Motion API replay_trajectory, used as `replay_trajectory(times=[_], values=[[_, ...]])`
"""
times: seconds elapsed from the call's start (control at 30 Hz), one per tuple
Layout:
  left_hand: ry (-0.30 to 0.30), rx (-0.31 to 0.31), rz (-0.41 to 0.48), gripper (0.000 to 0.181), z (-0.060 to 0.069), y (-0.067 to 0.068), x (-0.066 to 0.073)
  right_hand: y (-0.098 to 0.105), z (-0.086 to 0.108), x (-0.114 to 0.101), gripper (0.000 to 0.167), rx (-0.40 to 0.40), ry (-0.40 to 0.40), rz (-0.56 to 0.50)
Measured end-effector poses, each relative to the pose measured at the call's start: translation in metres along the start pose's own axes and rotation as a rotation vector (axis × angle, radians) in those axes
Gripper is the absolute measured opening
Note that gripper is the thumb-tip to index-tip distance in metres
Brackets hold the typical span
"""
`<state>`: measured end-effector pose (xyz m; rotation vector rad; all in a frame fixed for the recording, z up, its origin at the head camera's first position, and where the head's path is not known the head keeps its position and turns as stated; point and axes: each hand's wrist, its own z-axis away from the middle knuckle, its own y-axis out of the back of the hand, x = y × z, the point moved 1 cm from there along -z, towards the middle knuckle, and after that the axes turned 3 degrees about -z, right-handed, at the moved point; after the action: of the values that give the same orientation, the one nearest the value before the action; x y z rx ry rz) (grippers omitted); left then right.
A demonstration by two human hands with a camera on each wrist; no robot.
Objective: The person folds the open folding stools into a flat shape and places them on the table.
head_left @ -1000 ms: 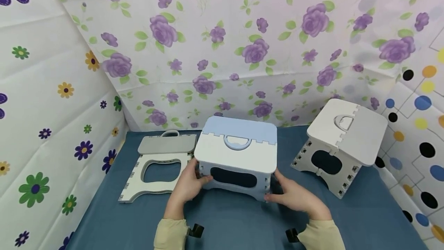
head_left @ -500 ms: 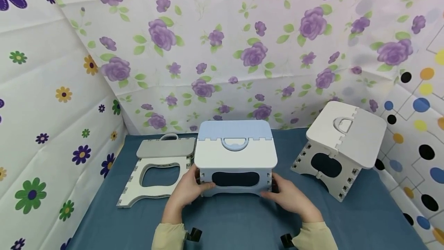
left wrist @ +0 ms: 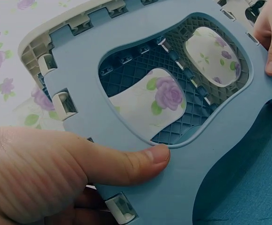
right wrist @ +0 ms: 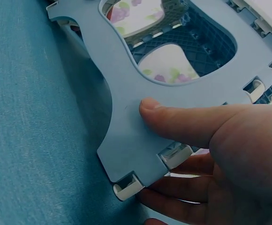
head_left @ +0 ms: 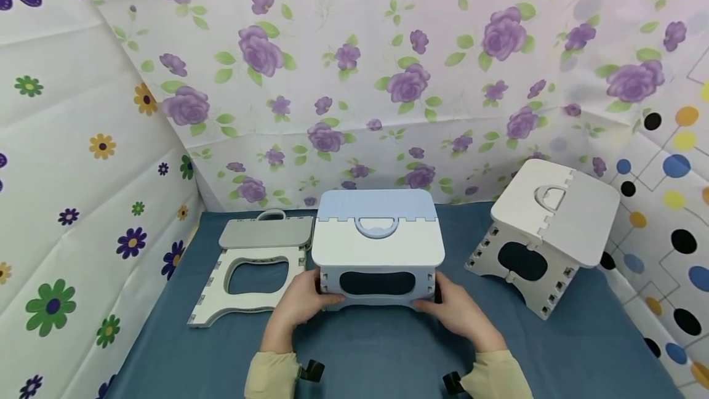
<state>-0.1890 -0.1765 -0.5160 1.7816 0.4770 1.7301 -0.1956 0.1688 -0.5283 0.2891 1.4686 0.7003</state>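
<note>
A folding step stool (head_left: 379, 245) with a white and light blue top stands unfolded on the blue cloth, its carry handle lying in the top. My left hand (head_left: 299, 303) grips its left side, the thumb (left wrist: 140, 161) on the blue front panel and the other fingers behind the edge. On the opposite side my right hand (head_left: 456, 306) holds the stool likewise, its thumb (right wrist: 173, 119) pressed on the front panel (right wrist: 103, 61). The fingers of both hands are partly hidden behind the side edges. Through the panel's oval opening the ribbed inside shows in both wrist views.
Left of the held stool lies a folded grey and white stool (head_left: 257, 270), close to my left hand. An unfolded white and grey stool (head_left: 554, 214) stands at the right, turned at an angle. A flowered curtain (head_left: 354, 79) hangs along the back of the blue cloth (head_left: 371, 350).
The held stool has turned slightly so that its front faces me squarely. My right hand has moved a little to the left with it. The other two stools stay in place.
</note>
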Motion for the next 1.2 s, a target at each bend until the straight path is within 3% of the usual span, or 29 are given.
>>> replay_trajectory(times=[0.23, 0.6, 0.9, 1.2], values=[[-0.025, 0.005, 0.003, 0.048, 0.0004, -0.0003, 0.0004, -0.0023, -0.0021, 0.0004, 0.072, 0.018, -0.043, 0.015], [-0.038, 0.011, 0.001, 0.054, -0.0027, -0.0025, -0.0016, -0.0053, -0.0051, 0.0018, 0.078, 0.071, -0.023, 0.046], [-0.073, -0.012, 0.006, 0.061, -0.0024, -0.0025, -0.0020, -0.0054, -0.0040, 0.0019, 0.072, 0.081, -0.041, 0.042], [-0.063, 0.006, -0.017, 0.062, -0.0021, -0.0027, -0.0042, -0.0066, -0.0038, 0.0023, 0.072, 0.073, -0.043, 0.028]])
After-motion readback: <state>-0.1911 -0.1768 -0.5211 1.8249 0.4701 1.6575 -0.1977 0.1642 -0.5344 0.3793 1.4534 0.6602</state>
